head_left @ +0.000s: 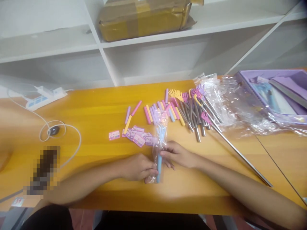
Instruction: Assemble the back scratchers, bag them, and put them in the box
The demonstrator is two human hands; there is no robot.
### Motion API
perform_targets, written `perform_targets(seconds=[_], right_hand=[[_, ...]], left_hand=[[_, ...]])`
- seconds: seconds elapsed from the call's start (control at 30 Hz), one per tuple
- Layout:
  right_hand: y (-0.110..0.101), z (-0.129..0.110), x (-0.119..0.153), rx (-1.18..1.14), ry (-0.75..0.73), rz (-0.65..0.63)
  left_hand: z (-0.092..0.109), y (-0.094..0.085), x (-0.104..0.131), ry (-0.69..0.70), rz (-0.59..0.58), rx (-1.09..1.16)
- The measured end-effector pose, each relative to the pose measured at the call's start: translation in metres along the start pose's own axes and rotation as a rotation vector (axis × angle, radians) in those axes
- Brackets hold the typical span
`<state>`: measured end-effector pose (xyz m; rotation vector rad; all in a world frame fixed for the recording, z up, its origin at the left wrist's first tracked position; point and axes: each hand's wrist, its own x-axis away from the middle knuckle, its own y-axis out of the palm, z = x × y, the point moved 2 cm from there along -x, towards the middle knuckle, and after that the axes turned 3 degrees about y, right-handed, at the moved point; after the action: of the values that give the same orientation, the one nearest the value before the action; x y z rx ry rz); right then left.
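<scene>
A clear plastic bag (pixel 156 153) stands upright over the table's front middle, with a light blue back scratcher (pixel 159 163) inside, its hand-shaped head up and blue handle down. My left hand (pixel 141 167) pinches the bag's lower left side beside the handle. Higher on the right side, my right hand (pixel 177 155) grips the bag and scratcher between thumb and fingers. Behind the bag lie coloured handle tubes (pixel 147 115), and to their right is a pile of metal rods with hand-shaped heads (pixel 196 118). Small pink printed cards (pixel 138 140) lie left of the bag.
Clear plastic bags (pixel 230 102) heap at the right, against a purple tray (pixel 254 92). One long metal scratcher (pixel 240 153) slants toward the front right. A power strip (pixel 46 98) and a looped cable (pixel 78 137) are at left. White shelving (pixel 153 40) holding a taped box (pixel 144 19) stands behind.
</scene>
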<state>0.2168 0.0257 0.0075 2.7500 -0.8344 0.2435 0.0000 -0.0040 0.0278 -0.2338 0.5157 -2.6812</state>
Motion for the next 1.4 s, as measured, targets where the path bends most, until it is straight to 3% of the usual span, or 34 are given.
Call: perform_targets(seconds=[0.13, 0.23, 0.3, 0.43, 0.5, 0.63, 0.8, 0.87, 0.93, 1.0, 1.1, 1.2, 1.4], right_hand=[[0.0, 0.002, -0.005, -0.094, 0.037, 0.152], [0.007, -0.002, -0.007, -0.019, 0.076, 0.159], [0.013, -0.006, -0.009, 0.087, 0.081, 0.135], [0.02, -0.016, -0.016, 0.263, 0.034, 0.082], [0.02, -0.019, -0.021, 0.284, 0.047, 0.065], [0.019, -0.024, -0.022, 0.361, 0.015, 0.002], [0.015, -0.024, -0.015, 0.556, -0.223, -0.096], [0.005, -0.023, -0.014, 0.675, -0.367, -0.019], [-0.01, -0.022, -0.013, 0.803, -0.465, 0.167], [-0.024, -0.021, -0.013, 0.909, -0.464, 0.367], [-0.034, -0.02, -0.015, 1.108, -0.41, 0.556], [-0.03, -0.016, -0.019, 1.214, -0.389, 0.583], [-0.025, -0.012, -0.023, 1.13, -0.386, 0.605]], left_hand=[[0.011, -0.003, -0.001, -0.048, -0.109, 0.045], [0.015, -0.018, 0.008, -0.171, -0.181, 0.165], [0.012, -0.033, 0.014, -0.225, -0.012, 0.164], [-0.01, -0.054, 0.021, -0.163, 0.687, 0.265], [-0.022, -0.053, 0.019, -0.049, 0.807, 0.373], [-0.034, -0.048, 0.012, 0.073, 0.783, 0.438], [-0.031, -0.046, 0.013, 0.109, 0.794, 0.324], [-0.029, -0.046, 0.017, 0.123, 0.848, 0.269], [-0.029, -0.046, 0.02, 0.137, 0.886, 0.241], [-0.029, -0.046, 0.022, 0.142, 0.906, 0.222], [-0.03, -0.047, 0.023, 0.144, 0.917, 0.206], [-0.03, -0.047, 0.023, 0.147, 0.915, 0.197], [-0.029, -0.047, 0.021, 0.133, 0.908, 0.132]])
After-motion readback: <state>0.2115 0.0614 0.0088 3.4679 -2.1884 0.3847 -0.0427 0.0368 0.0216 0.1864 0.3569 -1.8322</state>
